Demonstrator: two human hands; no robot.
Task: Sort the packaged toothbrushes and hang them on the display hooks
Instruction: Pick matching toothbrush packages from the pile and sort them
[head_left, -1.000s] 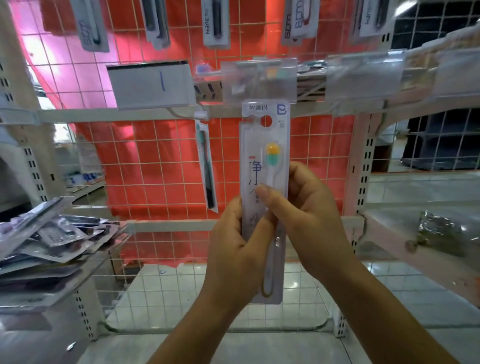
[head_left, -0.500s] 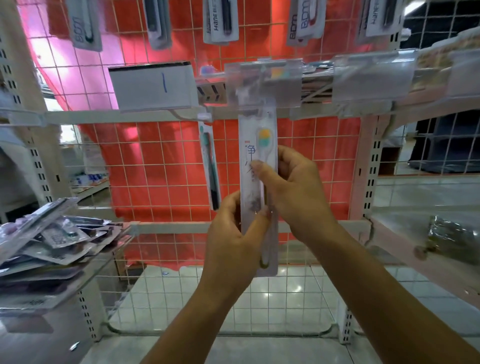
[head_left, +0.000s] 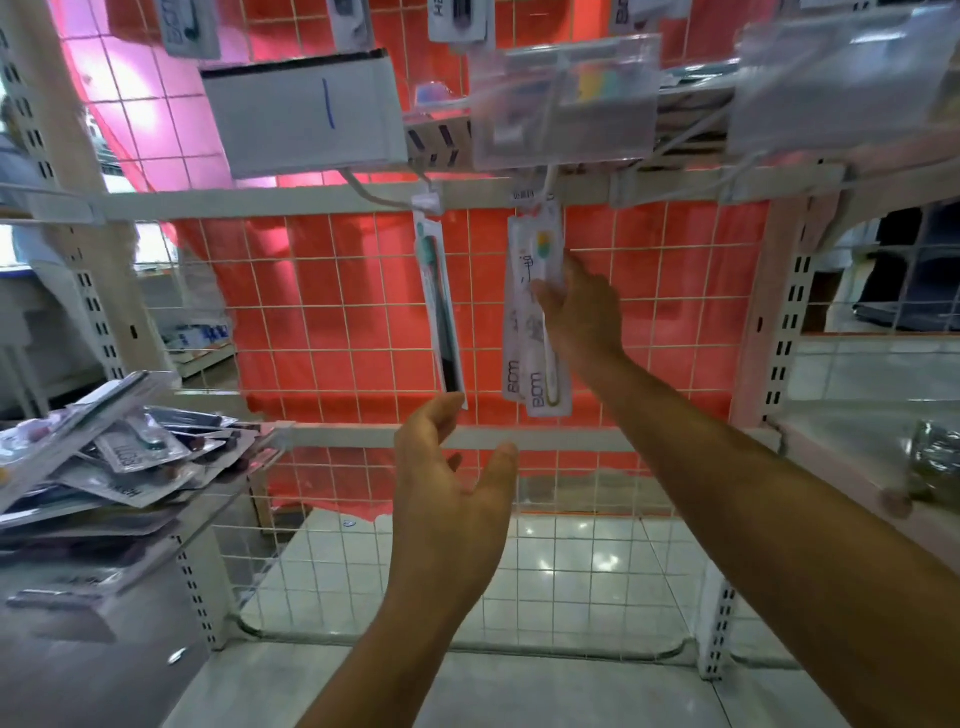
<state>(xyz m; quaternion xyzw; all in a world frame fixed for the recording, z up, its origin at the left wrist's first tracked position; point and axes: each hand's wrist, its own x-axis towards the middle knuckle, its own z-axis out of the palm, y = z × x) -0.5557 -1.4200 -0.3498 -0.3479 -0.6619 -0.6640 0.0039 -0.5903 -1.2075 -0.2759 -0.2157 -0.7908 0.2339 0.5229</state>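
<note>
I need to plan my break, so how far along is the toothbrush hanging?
Done: white packs and a dark-brush pack hang on the hooks. In hand: the right hand touches the white packs; the left hand is open and holds nothing. Left: a large pile of packs on the left shelf.

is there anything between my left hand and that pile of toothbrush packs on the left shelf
Nothing visible. The left hand hangs open in mid-air, and only open space lies between it and the pile of packs on the wire shelf.

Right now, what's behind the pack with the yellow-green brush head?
A second white pack hangs right behind the front pack on the same hook; the right hand touches the front pack. The second pack's brush is covered.
</note>
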